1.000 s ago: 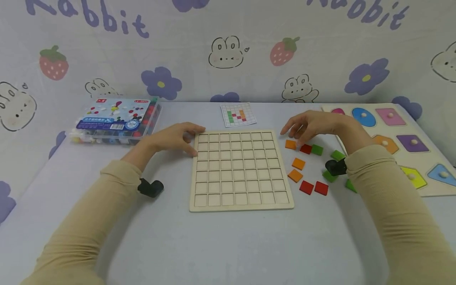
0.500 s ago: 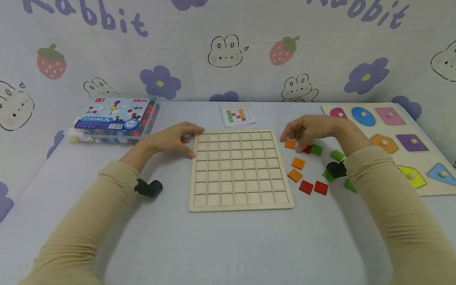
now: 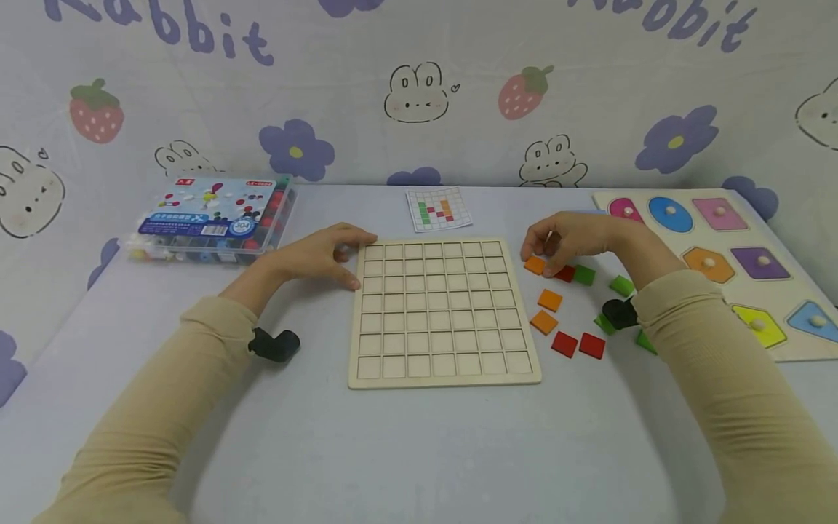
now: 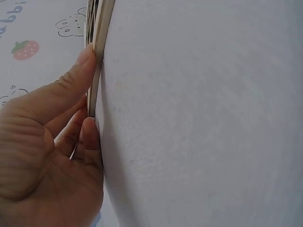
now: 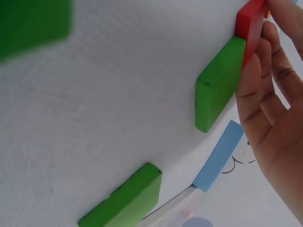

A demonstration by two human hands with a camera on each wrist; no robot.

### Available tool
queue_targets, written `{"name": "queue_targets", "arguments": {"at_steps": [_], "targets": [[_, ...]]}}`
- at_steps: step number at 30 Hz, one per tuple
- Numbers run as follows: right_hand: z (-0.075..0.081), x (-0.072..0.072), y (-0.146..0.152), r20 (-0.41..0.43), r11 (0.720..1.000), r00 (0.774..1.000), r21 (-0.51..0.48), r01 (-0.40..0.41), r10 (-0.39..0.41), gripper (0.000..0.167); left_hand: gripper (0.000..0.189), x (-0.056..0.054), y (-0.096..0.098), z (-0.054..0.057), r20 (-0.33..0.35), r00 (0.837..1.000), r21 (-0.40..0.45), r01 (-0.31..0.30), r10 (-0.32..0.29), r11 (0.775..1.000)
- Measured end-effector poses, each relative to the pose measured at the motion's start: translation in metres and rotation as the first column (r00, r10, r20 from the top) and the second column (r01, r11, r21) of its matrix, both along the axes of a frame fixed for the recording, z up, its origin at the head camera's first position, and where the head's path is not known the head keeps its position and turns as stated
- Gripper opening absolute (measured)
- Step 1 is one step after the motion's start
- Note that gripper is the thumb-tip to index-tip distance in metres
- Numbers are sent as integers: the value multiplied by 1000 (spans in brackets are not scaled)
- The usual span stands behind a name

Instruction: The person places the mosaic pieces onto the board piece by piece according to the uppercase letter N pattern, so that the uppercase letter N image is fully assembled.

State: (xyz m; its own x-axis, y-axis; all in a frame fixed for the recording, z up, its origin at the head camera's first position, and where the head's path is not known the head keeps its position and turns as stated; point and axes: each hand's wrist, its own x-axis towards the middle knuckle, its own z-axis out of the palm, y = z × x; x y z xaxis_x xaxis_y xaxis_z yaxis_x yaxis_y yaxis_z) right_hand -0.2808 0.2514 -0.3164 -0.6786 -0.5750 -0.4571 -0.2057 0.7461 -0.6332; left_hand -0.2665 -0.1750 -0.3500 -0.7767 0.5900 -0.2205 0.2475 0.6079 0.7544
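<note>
In the head view a pale wooden grid board (image 3: 445, 313) lies flat, its square recesses bare. My left hand (image 3: 321, 255) rests at its upper left corner, thumb on the side edge and index finger at the top. The left wrist view shows that thumb touching the board's edge (image 4: 98, 71). Beyond the board's upper right, my right hand (image 3: 576, 240) holds thumb and index finger about a small orange square tile (image 3: 534, 265) on the table. A red tile (image 5: 251, 23) sits under the fingers, against a green tile (image 5: 220, 85).
More loose tiles lie right of the board: orange (image 3: 550, 300), red (image 3: 592, 346) and green (image 3: 620, 285). A pattern card (image 3: 439, 209) is behind the board. A knobbed shape puzzle (image 3: 713, 240) lies at the right, and a clear plastic box of parts (image 3: 209, 218) at the back left.
My right hand has lowered slightly onto the tiles, and the orange tile under it has turned a little. The left hand stays at the board's corner.
</note>
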Motion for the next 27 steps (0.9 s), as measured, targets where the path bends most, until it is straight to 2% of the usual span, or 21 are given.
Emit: {"name": "queue_targets", "arguments": {"at_steps": [7,15,21,27], "targets": [[2,2,-3,-58,999,998,51,16,-13,27,84,0,0,0,-3,1000,7,2,-2,1000],[2,1,-8,-196,989,979,123,81,-56,27,84,1,1,1,11,1000,2,-1,1,1000],[7,-1,-10,-217,992,973,81,92,-73,21,84,0,2,2,2,1000,-12,9,-9,1000],[16,-3,-18,-230,992,965,-29,119,-123,18,83,2,3,4,-2,1000,-12,20,-20,1000]]}}
